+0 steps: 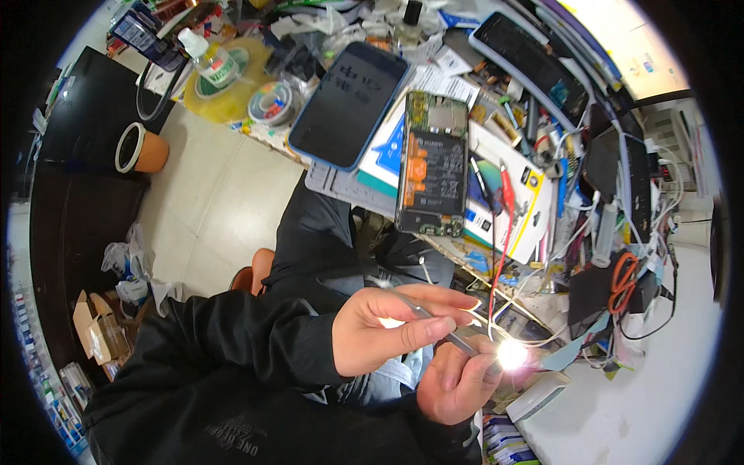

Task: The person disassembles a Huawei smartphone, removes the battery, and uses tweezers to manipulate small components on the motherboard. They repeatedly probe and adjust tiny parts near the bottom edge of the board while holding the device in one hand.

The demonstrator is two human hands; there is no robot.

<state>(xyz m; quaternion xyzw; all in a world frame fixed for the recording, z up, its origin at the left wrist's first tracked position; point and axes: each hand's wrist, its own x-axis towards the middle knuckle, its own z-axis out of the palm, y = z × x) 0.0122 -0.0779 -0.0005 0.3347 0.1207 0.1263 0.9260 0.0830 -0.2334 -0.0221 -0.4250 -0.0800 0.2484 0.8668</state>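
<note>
My left hand (395,329) pinches a slim grey metal tool (463,342) between thumb and fingers. It looks like tweezers, but its exact kind is not clear. The tool slants down to the right, its lower end at my right hand (459,384). That hand is closed, thumb against fingers, beside a glaring white light (511,355). The glare hides what the right fingers hold. Above both hands, an opened phone (434,167) lies on the bench, its black battery and green board exposed. Left of it rests a dark-screened phone (349,105) in a blue frame.
Red and black probe leads (508,190) run from the bench toward my hands. Solder spool (271,103), yellow tape roll (232,93) and spray bottle (209,58) stand at the far left. Another phone (531,66) lies at the back right, near orange cable (622,283).
</note>
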